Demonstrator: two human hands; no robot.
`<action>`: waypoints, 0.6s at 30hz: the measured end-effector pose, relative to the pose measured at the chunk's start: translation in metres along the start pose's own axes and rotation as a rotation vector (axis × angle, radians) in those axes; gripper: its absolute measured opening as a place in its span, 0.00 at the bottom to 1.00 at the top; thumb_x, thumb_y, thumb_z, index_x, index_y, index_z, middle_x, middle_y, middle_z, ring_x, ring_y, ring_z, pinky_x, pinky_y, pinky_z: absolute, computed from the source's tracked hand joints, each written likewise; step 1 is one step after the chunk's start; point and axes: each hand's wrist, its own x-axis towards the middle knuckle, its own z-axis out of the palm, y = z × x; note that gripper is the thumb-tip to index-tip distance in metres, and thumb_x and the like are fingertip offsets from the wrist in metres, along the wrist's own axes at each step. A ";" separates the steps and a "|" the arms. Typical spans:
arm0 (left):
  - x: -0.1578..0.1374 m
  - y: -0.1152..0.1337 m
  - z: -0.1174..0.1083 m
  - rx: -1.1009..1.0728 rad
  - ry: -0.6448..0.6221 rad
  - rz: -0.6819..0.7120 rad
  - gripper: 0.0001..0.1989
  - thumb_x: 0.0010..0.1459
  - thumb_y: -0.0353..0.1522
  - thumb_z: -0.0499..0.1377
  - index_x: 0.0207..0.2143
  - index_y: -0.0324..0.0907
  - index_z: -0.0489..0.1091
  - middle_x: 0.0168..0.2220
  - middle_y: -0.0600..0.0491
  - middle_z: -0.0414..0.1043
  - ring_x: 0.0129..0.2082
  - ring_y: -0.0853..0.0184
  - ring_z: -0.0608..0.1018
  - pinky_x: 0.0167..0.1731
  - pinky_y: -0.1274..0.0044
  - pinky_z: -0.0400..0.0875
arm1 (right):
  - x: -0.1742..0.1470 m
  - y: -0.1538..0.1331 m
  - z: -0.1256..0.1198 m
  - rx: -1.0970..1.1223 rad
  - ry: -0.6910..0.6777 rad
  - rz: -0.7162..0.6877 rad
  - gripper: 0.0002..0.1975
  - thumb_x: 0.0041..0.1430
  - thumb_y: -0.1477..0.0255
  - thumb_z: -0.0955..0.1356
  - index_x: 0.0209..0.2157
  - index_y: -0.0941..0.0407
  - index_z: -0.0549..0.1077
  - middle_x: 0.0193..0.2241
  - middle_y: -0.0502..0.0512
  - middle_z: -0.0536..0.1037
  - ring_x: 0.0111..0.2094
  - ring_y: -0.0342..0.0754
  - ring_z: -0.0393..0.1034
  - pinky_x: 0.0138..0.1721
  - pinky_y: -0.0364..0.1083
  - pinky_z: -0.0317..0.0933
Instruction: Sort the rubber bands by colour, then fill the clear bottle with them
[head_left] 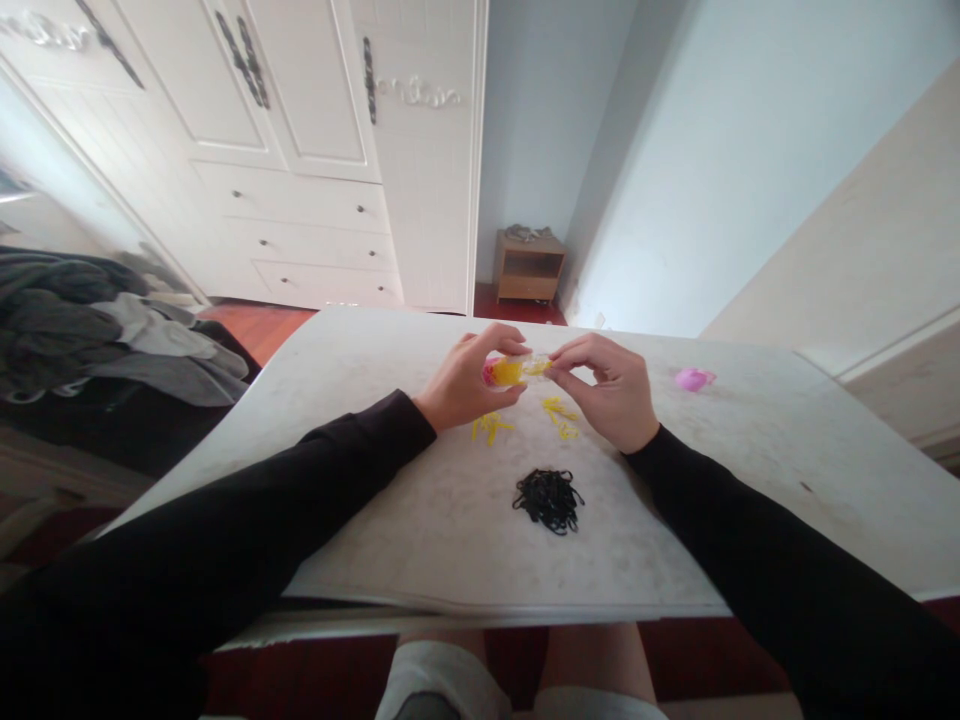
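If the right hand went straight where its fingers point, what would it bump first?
Probably the small clear container in the left hand. The right hand is right at its end, though I can't tell whether they already touch.

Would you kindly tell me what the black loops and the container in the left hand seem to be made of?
Black loops: probably rubber or similar elastic, with a faint sheen; they're thin and loosely curled. Container in the left hand: likely clear, glossy plastic, since yellow shows through.

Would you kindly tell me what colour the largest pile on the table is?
The pile is black, best seen in the head view.
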 end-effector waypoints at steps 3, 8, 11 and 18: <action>0.000 0.000 0.000 -0.001 0.011 0.014 0.22 0.51 0.27 0.69 0.48 0.44 0.69 0.47 0.49 0.78 0.47 0.61 0.82 0.50 0.66 0.76 | 0.000 0.002 0.000 -0.016 0.033 -0.005 0.04 0.60 0.72 0.74 0.31 0.53 0.76 0.31 0.50 0.80 0.34 0.47 0.74 0.37 0.50 0.70; 0.000 -0.001 0.001 -0.025 0.050 0.040 0.22 0.51 0.28 0.69 0.48 0.44 0.68 0.45 0.50 0.79 0.45 0.61 0.82 0.48 0.66 0.76 | -0.001 0.000 -0.001 -0.091 0.042 -0.047 0.02 0.63 0.73 0.72 0.35 0.53 0.77 0.33 0.49 0.81 0.35 0.46 0.74 0.39 0.49 0.69; 0.001 -0.005 0.003 -0.060 0.117 0.054 0.21 0.54 0.29 0.68 0.49 0.44 0.67 0.46 0.50 0.78 0.44 0.63 0.82 0.46 0.68 0.77 | 0.000 -0.002 -0.001 -0.090 0.103 -0.053 0.03 0.64 0.75 0.69 0.37 0.52 0.75 0.35 0.50 0.80 0.37 0.47 0.74 0.40 0.49 0.68; 0.005 -0.019 0.012 -0.270 0.306 -0.083 0.26 0.59 0.31 0.66 0.55 0.47 0.58 0.43 0.54 0.74 0.34 0.71 0.81 0.34 0.77 0.77 | -0.002 -0.001 0.002 -0.142 -0.238 0.004 0.05 0.63 0.73 0.70 0.31 0.55 0.75 0.27 0.50 0.77 0.31 0.46 0.71 0.37 0.48 0.66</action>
